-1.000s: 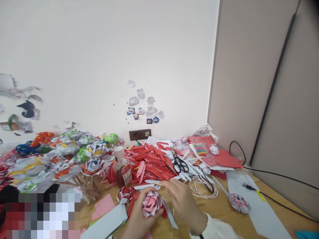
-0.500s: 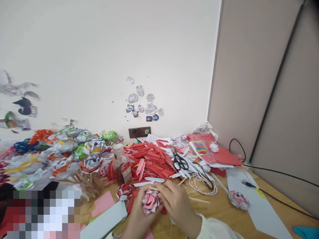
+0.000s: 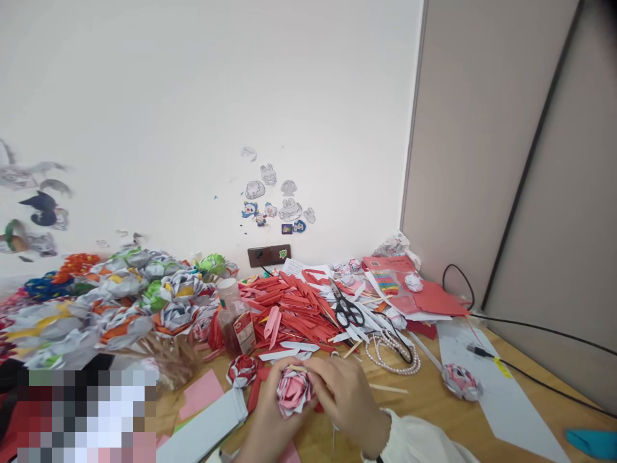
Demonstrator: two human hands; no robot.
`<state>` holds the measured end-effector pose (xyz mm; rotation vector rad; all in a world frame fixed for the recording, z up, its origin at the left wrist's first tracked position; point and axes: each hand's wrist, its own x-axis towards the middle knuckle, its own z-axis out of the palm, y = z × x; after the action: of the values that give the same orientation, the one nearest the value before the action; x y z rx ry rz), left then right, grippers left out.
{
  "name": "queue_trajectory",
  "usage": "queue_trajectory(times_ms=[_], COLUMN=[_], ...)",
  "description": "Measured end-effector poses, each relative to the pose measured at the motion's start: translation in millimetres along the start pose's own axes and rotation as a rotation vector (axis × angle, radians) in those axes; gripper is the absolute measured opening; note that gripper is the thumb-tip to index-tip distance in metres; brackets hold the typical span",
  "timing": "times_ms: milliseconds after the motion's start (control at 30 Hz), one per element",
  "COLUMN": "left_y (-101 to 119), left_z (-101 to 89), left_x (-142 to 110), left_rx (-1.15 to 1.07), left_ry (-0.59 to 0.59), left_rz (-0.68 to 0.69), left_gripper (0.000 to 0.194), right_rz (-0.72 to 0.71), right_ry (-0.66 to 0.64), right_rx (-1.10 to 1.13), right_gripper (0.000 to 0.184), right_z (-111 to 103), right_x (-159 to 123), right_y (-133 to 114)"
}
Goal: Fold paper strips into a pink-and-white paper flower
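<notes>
A pink and white folded-paper flower (image 3: 294, 393) rests in my left hand (image 3: 267, 411), whose fingers are wrapped round it from below and the left. My right hand (image 3: 346, 393) is pinched at the flower's upper right edge, on a short pale wooden stick (image 3: 299, 368) lying across the top petals. The right fingertips are partly hidden behind the flower. Just left of my hands sits a red and white paper flower (image 3: 241, 371). Behind them spreads a heap of folded red paper strips (image 3: 289, 308).
Black scissors (image 3: 348, 312) lie on the heap beside a glue bottle (image 3: 234, 321). A pearl string (image 3: 393, 366) and another paper flower (image 3: 461, 382) are to the right. Many paper flowers (image 3: 125, 283) crowd the left. White paper strips (image 3: 205, 427) are stacked in front. A black cable (image 3: 540, 376) crosses the right side.
The flower has turned slightly in my left hand. My right fingers have closed in over the stick, which shows less now. The camera view has shifted a little.
</notes>
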<state>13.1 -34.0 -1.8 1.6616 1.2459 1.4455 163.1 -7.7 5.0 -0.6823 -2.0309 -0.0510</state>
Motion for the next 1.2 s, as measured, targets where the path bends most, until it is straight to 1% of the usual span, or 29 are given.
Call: queue_trajectory(times_ms=[167, 300, 467, 633, 700, 767, 833, 900, 1067, 1200], left_y=[0.6, -0.9, -2.4, -2.2, -0.9, 0.1, -0.2, -2.0, -5.6, -5.5], left_z=[0.4, -0.1, -1.5, -1.0, -0.7, -0.7, -0.7, -0.9, -1.8, -2.1], left_x=[-1.2, -1.9, -3.0, -3.6, -3.2, -2.8, -2.6, -2.8, -3.6, -1.7], left_rx=[0.002, 0.025, 0.046, 0.06, 0.057, 0.057, 0.063, 0.086, 0.147, 0.134], left_ry=[0.028, 0.029, -0.027, -0.034, -0.022, 0.002, 0.02, 0.029, 0.025, 0.003], left_rz=[0.005, 0.004, -0.004, 0.016, 0.026, 0.021, 0.019, 0.04, 0.083, 0.073], left_gripper=[0.041, 0.039, 0.037, 0.038, 0.038, 0.038, 0.037, 0.036, 0.039, 0.036], right_rz=[-0.069, -0.099, -0.054, -0.019, -0.009, 0.017, 0.053, 0.069, 0.043, 0.078], right_ry=[0.016, 0.034, -0.055, -0.089, -0.057, 0.013, 0.084, 0.121, 0.132, 0.105], right_rx=[-0.12, -0.131, -0.02, -0.101, -0.141, -0.168, -0.161, -0.121, -0.068, -0.026], right_gripper=[0.036, 0.037, 0.036, 0.042, 0.042, 0.038, 0.034, 0.029, 0.029, 0.032], right_z=[-2.3, -1.9, -1.0, -2.2, -2.6, -2.8, -2.9, -2.8, -1.8, 0.8], right_x=[0.3, 1.3, 1.4, 1.4, 1.9, 2.2, 2.0, 1.2, -0.4, 0.8], right_y=[-3.8, -1.9, 2.0, -2.5, -5.0, -6.2, -6.1, -5.4, -5.2, -4.5])
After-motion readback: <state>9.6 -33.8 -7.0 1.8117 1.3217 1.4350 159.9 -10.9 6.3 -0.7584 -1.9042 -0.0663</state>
